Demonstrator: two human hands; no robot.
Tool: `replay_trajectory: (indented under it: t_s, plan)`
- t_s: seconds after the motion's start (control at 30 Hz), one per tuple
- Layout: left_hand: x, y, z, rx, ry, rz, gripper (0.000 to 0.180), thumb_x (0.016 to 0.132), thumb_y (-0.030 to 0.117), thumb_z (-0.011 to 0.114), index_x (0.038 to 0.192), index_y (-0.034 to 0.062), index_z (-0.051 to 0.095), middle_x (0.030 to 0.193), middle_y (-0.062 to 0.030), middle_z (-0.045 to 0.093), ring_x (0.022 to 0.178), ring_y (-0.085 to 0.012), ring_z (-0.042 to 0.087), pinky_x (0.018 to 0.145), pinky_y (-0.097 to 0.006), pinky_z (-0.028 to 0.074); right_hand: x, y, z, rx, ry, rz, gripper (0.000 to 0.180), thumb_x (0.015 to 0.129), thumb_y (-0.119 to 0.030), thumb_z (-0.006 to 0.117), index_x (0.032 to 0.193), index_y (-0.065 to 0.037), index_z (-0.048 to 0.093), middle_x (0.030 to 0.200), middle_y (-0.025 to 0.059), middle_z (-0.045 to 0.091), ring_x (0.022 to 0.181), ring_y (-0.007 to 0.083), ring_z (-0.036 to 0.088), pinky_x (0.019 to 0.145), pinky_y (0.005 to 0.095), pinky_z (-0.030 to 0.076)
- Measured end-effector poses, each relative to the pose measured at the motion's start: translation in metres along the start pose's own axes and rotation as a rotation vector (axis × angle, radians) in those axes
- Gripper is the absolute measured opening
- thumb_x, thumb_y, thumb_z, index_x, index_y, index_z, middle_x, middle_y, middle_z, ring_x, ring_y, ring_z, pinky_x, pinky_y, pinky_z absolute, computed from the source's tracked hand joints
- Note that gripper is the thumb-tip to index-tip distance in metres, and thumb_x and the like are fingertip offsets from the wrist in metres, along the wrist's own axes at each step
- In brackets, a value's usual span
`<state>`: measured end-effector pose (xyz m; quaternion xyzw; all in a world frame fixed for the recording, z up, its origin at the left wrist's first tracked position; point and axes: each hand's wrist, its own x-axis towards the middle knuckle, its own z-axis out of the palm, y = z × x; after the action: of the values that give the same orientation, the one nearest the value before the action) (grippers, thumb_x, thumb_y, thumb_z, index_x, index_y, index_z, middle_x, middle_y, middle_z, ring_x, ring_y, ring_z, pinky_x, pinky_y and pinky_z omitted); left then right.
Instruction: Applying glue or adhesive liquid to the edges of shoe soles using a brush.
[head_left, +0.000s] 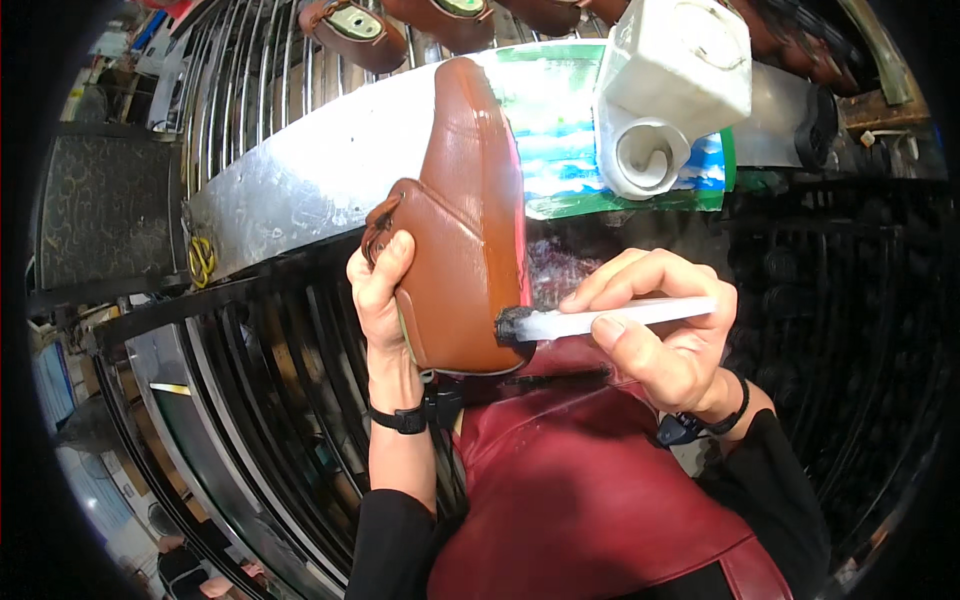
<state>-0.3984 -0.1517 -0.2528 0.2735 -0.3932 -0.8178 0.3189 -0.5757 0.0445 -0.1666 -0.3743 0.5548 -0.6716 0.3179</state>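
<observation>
Brush on brown shoe, both hands busy.
Left hand (380, 290) grips brown leather shoe (465, 220) at centre; right hand (665, 335) at 3 o'clock pinches white-handled brush (600, 318), bristles touching shoe's edge.

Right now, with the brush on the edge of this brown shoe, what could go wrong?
1. The dark brush tip touches the brown shoe right at its edge; a slip of the right hand could smear the leather upper.
2. The left hand grips the shoe only at its heel end, so it may twist under brush pressure.
3. The white container sits tilted on the shelf just above and might tip.
</observation>
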Motion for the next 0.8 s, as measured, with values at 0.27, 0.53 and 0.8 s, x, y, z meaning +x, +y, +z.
replay_trajectory:
  t_s: [0.27,0.53,0.8]
  plan:
    - [-0.001,0.0,0.011,-0.391,0.067,-0.109,0.039,0.109,0.028,0.059,0.134,-0.0022,0.063,0.119,-0.0148,0.074,0.102,-0.0242,0.075,0.087,-0.039,0.065,0.023,-0.009,-0.008,-0.172,-0.217,-0.343,0.025,0.071,-0.007,0.074,0.091,0.005,0.067,0.094,0.0257,0.076,0.076,0.0273,0.071,0.071,0.0373,0.058]
    - [-0.04,-0.027,0.018,0.507,0.112,0.227,0.04,0.102,0.023,0.069,0.134,0.0007,0.059,0.113,-0.0104,0.071,0.099,-0.019,0.071,0.087,-0.034,0.06,0.075,-0.002,-0.023,0.001,-0.243,-0.329,0.032,0.07,-0.001,0.057,0.1,0.008,0.065,0.102,0.025,0.075,0.097,0.0293,0.073,0.09,0.0435,0.06]
    - [0.011,0.001,0.076,0.04,0.335,0.063,0.043,0.112,0.036,0.054,0.139,0.0027,0.06,0.123,-0.0063,0.071,0.103,-0.019,0.071,0.09,-0.036,0.06,0.125,0.075,-0.025,0.369,0.28,0.034,0.026,0.101,-0.016,0.064,0.086,0.003,0.072,0.073,0.0123,0.072,0.052,0.0166,0.063,0.046,0.0303,0.051]
